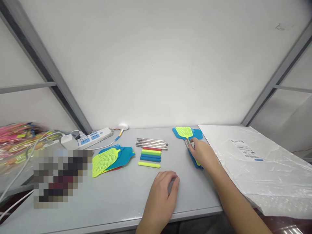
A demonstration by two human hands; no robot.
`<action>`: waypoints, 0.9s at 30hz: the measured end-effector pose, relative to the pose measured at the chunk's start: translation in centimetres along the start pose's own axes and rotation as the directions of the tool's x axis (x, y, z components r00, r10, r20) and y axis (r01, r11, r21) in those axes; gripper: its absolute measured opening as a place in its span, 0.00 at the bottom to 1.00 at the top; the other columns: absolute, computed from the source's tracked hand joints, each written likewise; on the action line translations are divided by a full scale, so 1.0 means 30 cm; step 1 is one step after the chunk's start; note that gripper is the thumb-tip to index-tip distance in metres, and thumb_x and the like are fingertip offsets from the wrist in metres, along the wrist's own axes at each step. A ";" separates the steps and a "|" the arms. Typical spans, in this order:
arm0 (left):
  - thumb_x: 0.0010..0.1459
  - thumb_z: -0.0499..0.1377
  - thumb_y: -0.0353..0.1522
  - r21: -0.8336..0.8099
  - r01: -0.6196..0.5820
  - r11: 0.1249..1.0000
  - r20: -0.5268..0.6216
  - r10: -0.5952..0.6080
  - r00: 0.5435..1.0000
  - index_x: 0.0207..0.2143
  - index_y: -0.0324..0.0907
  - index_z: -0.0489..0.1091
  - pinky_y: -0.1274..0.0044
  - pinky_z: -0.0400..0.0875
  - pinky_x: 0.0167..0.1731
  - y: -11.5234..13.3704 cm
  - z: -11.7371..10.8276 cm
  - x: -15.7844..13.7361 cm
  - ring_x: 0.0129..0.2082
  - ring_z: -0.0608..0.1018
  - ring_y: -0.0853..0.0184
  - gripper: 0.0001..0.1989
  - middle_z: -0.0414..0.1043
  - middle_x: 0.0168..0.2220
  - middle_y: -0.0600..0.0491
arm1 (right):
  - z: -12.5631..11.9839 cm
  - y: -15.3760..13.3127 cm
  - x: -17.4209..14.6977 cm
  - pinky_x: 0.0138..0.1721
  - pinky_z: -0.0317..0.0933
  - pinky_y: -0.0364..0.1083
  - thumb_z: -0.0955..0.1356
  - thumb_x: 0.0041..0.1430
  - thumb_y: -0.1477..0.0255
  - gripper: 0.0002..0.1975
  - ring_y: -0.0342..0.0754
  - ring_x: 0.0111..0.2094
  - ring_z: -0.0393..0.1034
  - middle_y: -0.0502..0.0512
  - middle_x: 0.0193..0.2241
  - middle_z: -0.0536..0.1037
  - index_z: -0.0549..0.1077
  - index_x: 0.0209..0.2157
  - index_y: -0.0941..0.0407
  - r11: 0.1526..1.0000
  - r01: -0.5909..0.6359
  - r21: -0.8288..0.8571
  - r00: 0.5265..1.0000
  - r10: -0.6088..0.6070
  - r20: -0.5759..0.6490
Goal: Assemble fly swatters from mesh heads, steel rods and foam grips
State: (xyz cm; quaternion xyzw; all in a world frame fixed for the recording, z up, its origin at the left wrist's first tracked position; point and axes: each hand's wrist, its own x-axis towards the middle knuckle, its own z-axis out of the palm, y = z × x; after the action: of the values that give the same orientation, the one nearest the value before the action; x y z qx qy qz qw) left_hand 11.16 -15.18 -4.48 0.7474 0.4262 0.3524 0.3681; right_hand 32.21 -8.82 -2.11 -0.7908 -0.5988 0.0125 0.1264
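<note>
My right hand (202, 152) is closed around the metal shaft of a fly swatter with a yellow mesh head (184, 132). Beneath it lie other swatters with a blue head (197, 134) and blue handles (192, 158), partly hidden by the hand. My left hand (162, 191) rests on the table with curled fingers, thumb apart from them, holding nothing. Just beyond it lies a yellow handle grip (149, 164). Several more grips in blue (150, 158), green and red are lined up behind, beside several metal rods (151, 143).
Loose swatter heads, yellow (106, 161) and blue (125, 156), overlap on the left. A power strip (95, 138) with cables sits behind them. White wrapped packaging (243, 162) covers the table's right side. Bagged colourful items (21, 143) are at far left, near a blurred patch.
</note>
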 end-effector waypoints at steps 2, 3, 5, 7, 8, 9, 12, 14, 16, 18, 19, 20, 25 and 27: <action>0.64 0.51 0.37 -0.019 0.000 1.000 -0.011 0.000 1.000 0.38 0.46 0.73 0.69 0.67 0.45 0.004 0.000 -0.003 0.43 0.74 0.59 0.12 0.75 0.40 0.49 | 0.002 -0.040 -0.027 0.32 0.52 0.44 0.56 0.68 0.66 0.16 0.50 0.37 0.71 0.59 0.38 0.77 0.68 0.49 0.56 0.997 0.070 0.028 0.997 -0.069 -0.030; 0.64 0.51 0.37 -0.036 0.002 0.999 -0.021 -0.003 1.000 0.38 0.46 0.73 0.69 0.68 0.45 0.006 -0.002 -0.005 0.43 0.74 0.59 0.12 0.75 0.40 0.49 | 0.004 -0.064 -0.043 0.33 0.53 0.44 0.55 0.68 0.67 0.16 0.49 0.37 0.71 0.58 0.39 0.77 0.69 0.48 0.56 0.992 0.117 0.044 0.993 -0.116 -0.035; 0.65 0.50 0.37 -0.068 0.003 0.998 -0.050 -0.006 0.999 0.40 0.46 0.74 0.70 0.68 0.45 0.005 -0.015 -0.009 0.43 0.74 0.60 0.13 0.75 0.40 0.49 | 0.012 -0.112 -0.074 0.34 0.53 0.43 0.56 0.67 0.67 0.15 0.47 0.37 0.70 0.55 0.39 0.77 0.70 0.46 0.54 0.972 0.224 0.076 0.974 -0.223 -0.025; 0.65 0.50 0.36 -0.046 -0.022 0.999 -0.089 0.017 0.996 0.41 0.45 0.73 0.70 0.68 0.46 -0.007 -0.043 -0.011 0.44 0.74 0.60 0.13 0.75 0.42 0.48 | 0.019 -0.154 -0.090 0.34 0.53 0.42 0.57 0.67 0.67 0.14 0.46 0.37 0.70 0.53 0.38 0.77 0.71 0.43 0.54 0.941 0.326 0.097 0.945 -0.327 -0.005; 0.65 0.50 0.35 -0.002 -0.041 0.999 -0.113 0.041 0.993 0.42 0.45 0.73 0.69 0.67 0.47 -0.017 -0.064 -0.010 0.45 0.73 0.60 0.13 0.74 0.43 0.49 | 0.022 -0.172 -0.087 0.34 0.53 0.42 0.57 0.67 0.68 0.14 0.45 0.36 0.70 0.53 0.37 0.77 0.72 0.41 0.54 0.925 0.366 0.102 0.930 -0.369 0.006; 0.65 0.50 0.35 0.062 -0.058 0.996 -0.139 0.066 0.988 0.43 0.45 0.73 0.68 0.67 0.48 -0.031 -0.087 -0.009 0.47 0.72 0.60 0.13 0.74 0.44 0.49 | 0.023 -0.187 -0.075 0.33 0.53 0.42 0.57 0.67 0.69 0.14 0.45 0.35 0.69 0.53 0.36 0.77 0.72 0.40 0.55 0.911 0.398 0.105 0.916 -0.402 0.018; 0.65 0.50 0.33 0.293 -0.049 0.955 -0.206 0.114 0.972 0.47 0.46 0.71 0.64 0.63 0.53 -0.079 -0.156 -0.005 0.54 0.66 0.57 0.13 0.72 0.50 0.49 | 0.027 -0.236 0.016 0.31 0.51 0.43 0.58 0.66 0.70 0.14 0.46 0.33 0.69 0.55 0.34 0.77 0.73 0.36 0.56 0.890 0.443 0.104 0.891 -0.450 0.059; 0.64 0.50 0.32 0.403 0.005 0.915 -0.224 0.094 0.970 0.50 0.46 0.69 0.61 0.61 0.53 -0.105 -0.188 -0.008 0.55 0.64 0.55 0.15 0.70 0.53 0.49 | 0.033 -0.277 0.109 0.31 0.51 0.43 0.59 0.64 0.71 0.13 0.47 0.34 0.70 0.57 0.35 0.78 0.74 0.36 0.57 0.880 0.462 0.111 0.877 -0.472 0.089; 0.64 0.49 0.31 0.463 0.057 0.885 -0.224 0.055 0.973 0.51 0.47 0.68 0.61 0.61 0.51 -0.120 -0.200 -0.016 0.54 0.64 0.55 0.15 0.70 0.52 0.50 | 0.048 -0.327 0.203 0.31 0.52 0.43 0.59 0.64 0.72 0.13 0.46 0.35 0.70 0.57 0.36 0.78 0.75 0.37 0.57 0.862 0.489 0.130 0.855 -0.504 0.124; 0.64 0.49 0.31 0.484 0.091 0.870 -0.223 0.022 0.975 0.50 0.48 0.68 0.62 0.61 0.48 -0.123 -0.199 -0.028 0.51 0.65 0.56 0.14 0.70 0.50 0.50 | 0.071 -0.375 0.281 0.30 0.52 0.42 0.60 0.63 0.71 0.13 0.45 0.33 0.70 0.56 0.35 0.79 0.76 0.37 0.57 0.843 0.516 0.152 0.826 -0.537 0.173; 0.63 0.50 0.31 0.485 0.103 0.869 -0.222 0.009 0.975 0.49 0.48 0.68 0.62 0.61 0.47 -0.123 -0.196 -0.034 0.50 0.65 0.56 0.14 0.70 0.49 0.50 | 0.085 -0.396 0.312 0.30 0.52 0.42 0.61 0.62 0.70 0.12 0.45 0.32 0.70 0.56 0.34 0.79 0.76 0.37 0.56 0.833 0.529 0.163 0.810 -0.552 0.197; 0.63 0.51 0.31 0.480 0.116 0.870 -0.226 -0.006 0.974 0.49 0.49 0.68 0.63 0.60 0.46 -0.121 -0.193 -0.039 0.49 0.65 0.56 0.13 0.70 0.48 0.51 | 0.099 -0.414 0.337 0.29 0.52 0.42 0.62 0.62 0.69 0.12 0.45 0.32 0.69 0.55 0.34 0.79 0.76 0.36 0.56 0.824 0.540 0.172 0.794 -0.566 0.220; 0.59 0.56 0.29 0.426 0.198 0.883 -0.252 -0.094 0.963 0.43 0.49 0.69 0.65 0.58 0.43 -0.125 -0.185 -0.044 0.44 0.65 0.58 0.10 0.67 0.44 0.52 | 0.149 -0.449 0.403 0.28 0.54 0.43 0.65 0.58 0.66 0.10 0.46 0.30 0.69 0.55 0.32 0.79 0.77 0.35 0.55 0.791 0.578 0.203 0.729 -0.611 0.308; 0.59 0.56 0.28 0.417 0.195 0.888 -0.233 -0.103 0.967 0.39 0.48 0.69 0.66 0.57 0.43 -0.133 -0.184 -0.041 0.43 0.66 0.59 0.07 0.68 0.42 0.54 | 0.159 -0.448 0.415 0.28 0.55 0.43 0.65 0.58 0.66 0.10 0.46 0.29 0.69 0.54 0.32 0.78 0.76 0.34 0.55 0.783 0.585 0.213 0.712 -0.621 0.328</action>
State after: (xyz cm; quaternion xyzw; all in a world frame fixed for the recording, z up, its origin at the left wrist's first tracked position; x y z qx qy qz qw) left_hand 4.55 -13.45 -5.47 0.7356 0.5859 0.2935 0.1716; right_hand 22.23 7.24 -2.19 -0.5270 -0.8352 0.1517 0.0419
